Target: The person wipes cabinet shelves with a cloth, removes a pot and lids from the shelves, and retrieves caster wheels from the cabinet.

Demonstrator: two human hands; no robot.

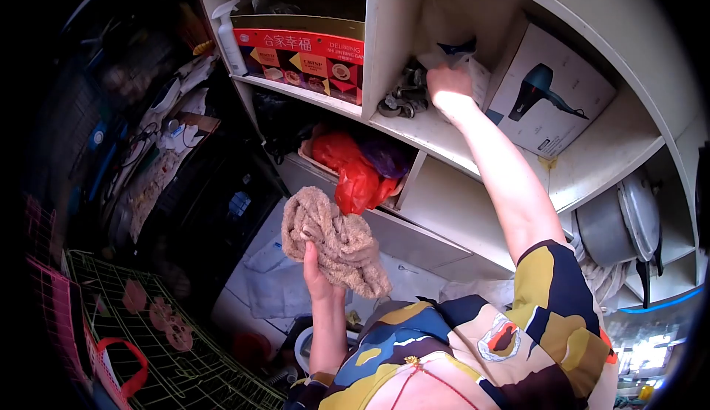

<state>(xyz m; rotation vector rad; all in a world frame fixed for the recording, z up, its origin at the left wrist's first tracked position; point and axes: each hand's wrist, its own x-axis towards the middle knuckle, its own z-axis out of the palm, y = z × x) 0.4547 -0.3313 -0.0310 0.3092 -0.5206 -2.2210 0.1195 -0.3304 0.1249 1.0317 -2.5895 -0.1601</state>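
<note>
My left hand (319, 283) grips a bunched brown fluffy cloth (333, 243), its thumb pressed into the folds. My right arm stretches up into a shelf compartment, where my right hand (450, 88) is closed. What its fingers hold, if anything, is hidden. Just behind that hand are a dark-and-white package (458, 47) and some translucent plastic. Left of it, on the shelf board, lies a cluster of small dark and metallic items (405, 99). A hair dryer box (551, 92) leans on the right side of the same compartment.
A red biscuit box (299, 58) and a white spray bottle (229, 38) occupy the left compartment. Below are red plastic bags (347, 166) in a basket. A metal pot (614, 221) sits at right. A green wire rack (159, 328) stands lower left.
</note>
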